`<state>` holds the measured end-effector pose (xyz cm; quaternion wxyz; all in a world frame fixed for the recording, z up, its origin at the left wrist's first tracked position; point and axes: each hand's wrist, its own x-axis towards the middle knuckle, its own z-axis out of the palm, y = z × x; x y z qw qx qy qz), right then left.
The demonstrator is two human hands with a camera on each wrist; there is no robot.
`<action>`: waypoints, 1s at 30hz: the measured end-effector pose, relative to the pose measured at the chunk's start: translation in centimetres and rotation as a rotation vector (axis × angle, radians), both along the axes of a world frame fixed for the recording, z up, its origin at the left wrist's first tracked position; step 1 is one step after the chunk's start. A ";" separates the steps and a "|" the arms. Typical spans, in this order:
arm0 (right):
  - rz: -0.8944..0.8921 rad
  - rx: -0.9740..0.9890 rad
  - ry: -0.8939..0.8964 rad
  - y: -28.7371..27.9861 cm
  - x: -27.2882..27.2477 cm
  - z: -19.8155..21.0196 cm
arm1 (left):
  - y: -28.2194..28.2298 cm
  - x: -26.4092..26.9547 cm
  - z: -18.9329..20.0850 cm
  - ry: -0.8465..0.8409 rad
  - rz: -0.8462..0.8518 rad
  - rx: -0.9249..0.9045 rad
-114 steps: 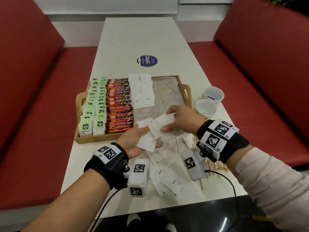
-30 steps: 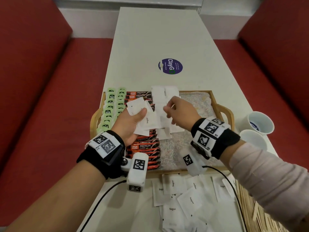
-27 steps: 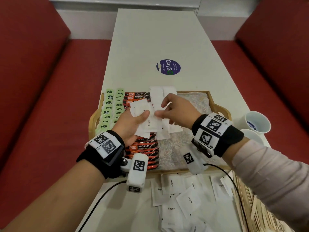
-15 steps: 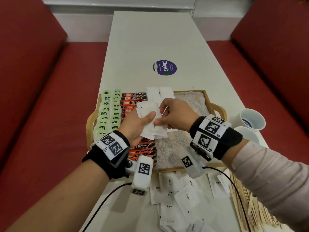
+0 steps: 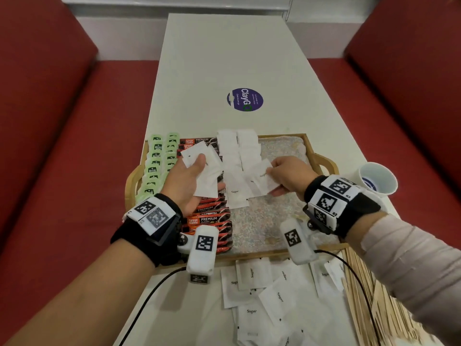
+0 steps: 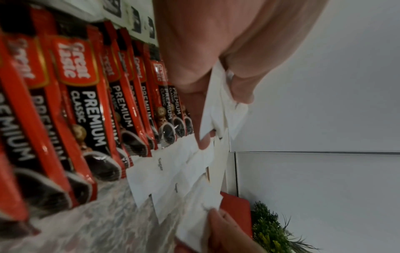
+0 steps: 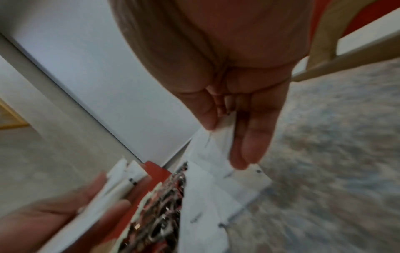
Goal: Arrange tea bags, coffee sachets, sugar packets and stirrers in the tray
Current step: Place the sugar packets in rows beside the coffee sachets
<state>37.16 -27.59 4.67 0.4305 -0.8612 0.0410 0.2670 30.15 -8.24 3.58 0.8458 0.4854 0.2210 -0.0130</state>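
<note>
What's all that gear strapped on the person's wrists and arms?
Each wrist carries a black strap topped with white blocks printed with black square codes. A small white camera pod bearing the same kind of code hangs under each wrist, trailing a thin black cable. The right forearm has a pale ribbed sleeve; the left is bare.

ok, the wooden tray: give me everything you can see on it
The wooden tray is rectangular, light wood, with low walls and a cut-out handle at each short end, lying flat on the white table. A pale speckled liner covers its floor. From its left: two columns of green tea bags, a row of red-and-black coffee sachets, then two columns of white sugar packets. The right part is bare liner. Both hands hover over it holding sugar packets.
</note>
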 end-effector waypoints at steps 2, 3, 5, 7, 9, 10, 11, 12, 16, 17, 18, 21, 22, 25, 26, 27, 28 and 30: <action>0.035 -0.096 -0.004 -0.2 0.1 -0.9 | 0.0 -0.1 0.0 -0.003 -0.002 -0.008; 0.056 -0.142 -0.015 -0.2 0.1 -1.2 | 0.0 -0.1 0.0 -0.006 -0.007 -0.005; 0.065 -0.176 -0.018 -0.2 0.2 -1.5 | 0.0 -0.1 -0.1 -0.012 -0.008 -0.001; 0.027 -0.131 0.013 -0.1 0.2 -1.8 | 0.1 -0.1 -0.2 -0.016 -0.002 -0.009; 0.004 -0.087 0.064 0.2 0.2 -1.9 | 0.1 0.0 -0.5 -0.018 -0.002 -0.011; 0.016 -0.094 0.076 0.3 0.1 -2.2 | 0.1 0.0 -0.6 -0.020 -0.004 -0.008; 0.033 -0.112 0.082 0.4 0.1 -2.3 | 0.1 0.0 -0.7 -0.020 -0.005 -0.004; 0.047 -0.135 0.079 0.5 0.0 -2.4 | 0.1 0.0 -0.7 -0.020 -0.005 0.000; 0.079 -0.211 0.039 0.8 -0.2 -2.6 | 0.2 0.1 -0.8 -0.028 -0.021 0.001; 0.083 -0.223 0.020 0.8 -0.1 -2.5 | 0.2 0.1 -0.8 -0.029 -0.023 0.002; 0.089 -0.232 -0.001 0.8 -0.1 -2.6 | 0.2 0.1 -0.8 -0.030 -0.025 0.004; 0.133 -0.308 -0.058 0.9 0.1 -2.5 | 0.1 0.0 -0.9 -0.028 -0.032 0.004; 0.163 -0.348 -0.071 1.0 0.1 -2.6 | 0.0 0.0 -0.9 -0.022 -0.034 0.001; 0.230 -0.430 -0.070 1.1 0.4 -3.0 | -0.2 0.0 -0.9 -0.006 -0.037 -0.018; 0.239 -0.440 -0.070 1.1 0.5 -3.0 | -0.3 0.0 -0.9 0.002 -0.035 -0.032; 0.243 -0.443 -0.091 1.0 0.6 -3.0 | -0.4 0.0 -0.8 0.014 -0.031 -0.051; 0.239 -0.432 -0.132 1.0 0.7 -2.7 | -0.4 0.1 -0.8 0.023 -0.031 -0.067; 0.212 -0.338 -0.273 1.3 0.5 -2.0 | -0.5 0.1 -0.7 0.033 -0.041 -0.078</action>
